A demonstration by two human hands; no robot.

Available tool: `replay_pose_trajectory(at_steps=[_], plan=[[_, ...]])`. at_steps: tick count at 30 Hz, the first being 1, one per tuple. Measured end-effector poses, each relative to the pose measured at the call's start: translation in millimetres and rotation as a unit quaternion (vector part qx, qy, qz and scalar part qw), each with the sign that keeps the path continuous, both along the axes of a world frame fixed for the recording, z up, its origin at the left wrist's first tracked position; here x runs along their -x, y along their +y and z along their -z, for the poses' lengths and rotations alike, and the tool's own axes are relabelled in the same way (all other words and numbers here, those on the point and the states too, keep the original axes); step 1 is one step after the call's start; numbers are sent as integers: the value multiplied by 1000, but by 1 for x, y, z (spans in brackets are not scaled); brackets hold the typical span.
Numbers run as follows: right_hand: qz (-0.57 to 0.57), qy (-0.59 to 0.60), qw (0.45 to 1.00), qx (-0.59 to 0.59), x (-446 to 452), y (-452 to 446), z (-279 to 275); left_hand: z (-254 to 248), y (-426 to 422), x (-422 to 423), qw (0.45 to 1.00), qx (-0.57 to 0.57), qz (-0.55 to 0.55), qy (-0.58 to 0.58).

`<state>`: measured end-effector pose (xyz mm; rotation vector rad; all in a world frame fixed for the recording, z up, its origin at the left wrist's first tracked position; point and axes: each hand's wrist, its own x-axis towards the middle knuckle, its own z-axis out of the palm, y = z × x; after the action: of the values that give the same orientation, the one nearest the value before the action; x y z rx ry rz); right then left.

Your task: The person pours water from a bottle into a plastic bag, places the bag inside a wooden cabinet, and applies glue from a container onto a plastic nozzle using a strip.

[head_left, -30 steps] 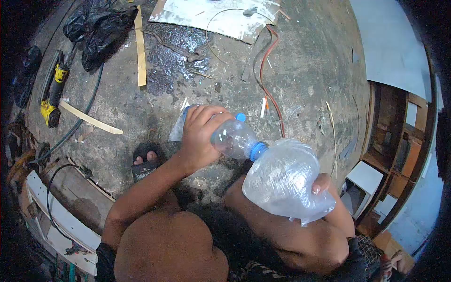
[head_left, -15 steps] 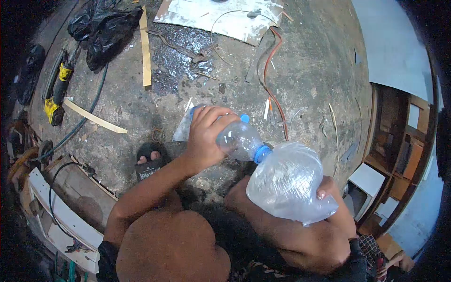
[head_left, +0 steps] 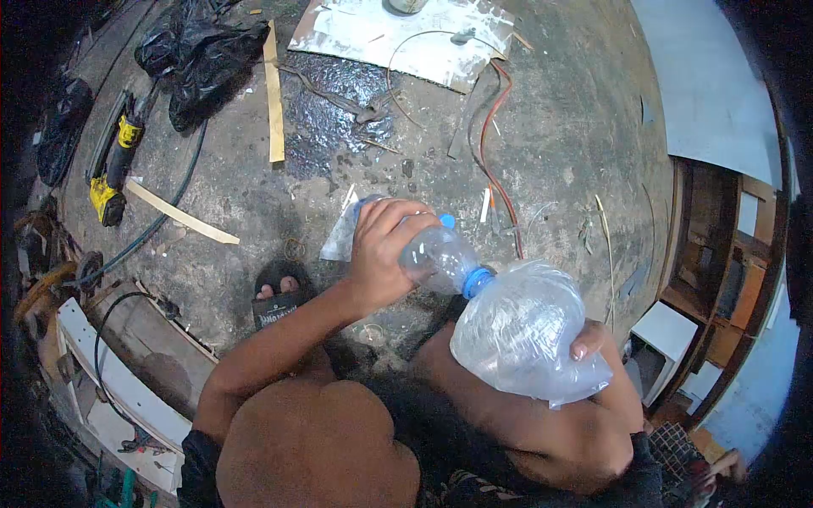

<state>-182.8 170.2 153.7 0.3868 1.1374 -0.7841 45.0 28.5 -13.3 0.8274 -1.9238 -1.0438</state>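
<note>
My left hand (head_left: pixel 385 254) is wrapped around a clear plastic bottle (head_left: pixel 442 261), which lies tilted with its neck pointing right and down. The blue-ringed bottle neck meets a clear plastic bag (head_left: pixel 521 330), bulging and crinkled; whether the mouth sits inside the bag cannot be made out. From the far side my right hand (head_left: pixel 589 340) grips the bag, with its thumb showing and the other fingers hidden behind the plastic. Just past the left fingers a small blue cap (head_left: pixel 446 220) shows.
A white-smeared board (head_left: pixel 406 51) lies ahead beside a wet patch (head_left: pixel 330 102). Black plastic bags (head_left: pixel 207 72), a yellow-black power tool (head_left: pixel 114 169) and wood strips are on the left. An orange hose (head_left: pixel 487 135) crosses the floor. Wooden shelving (head_left: pixel 707 262) stands right.
The view has shifted slightly, so the floor items appear a little lower and to the right. Both hands keep their grip on the bottle and bag, with little other visible change.
</note>
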Motion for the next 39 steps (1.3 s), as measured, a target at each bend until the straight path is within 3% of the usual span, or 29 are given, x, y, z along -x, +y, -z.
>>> replay_pose_trajectory(at_steps=[39], plan=[[-36, 30, 999, -8, 3, -4, -10, -3, 1, -1, 1000, -22, 3, -6]])
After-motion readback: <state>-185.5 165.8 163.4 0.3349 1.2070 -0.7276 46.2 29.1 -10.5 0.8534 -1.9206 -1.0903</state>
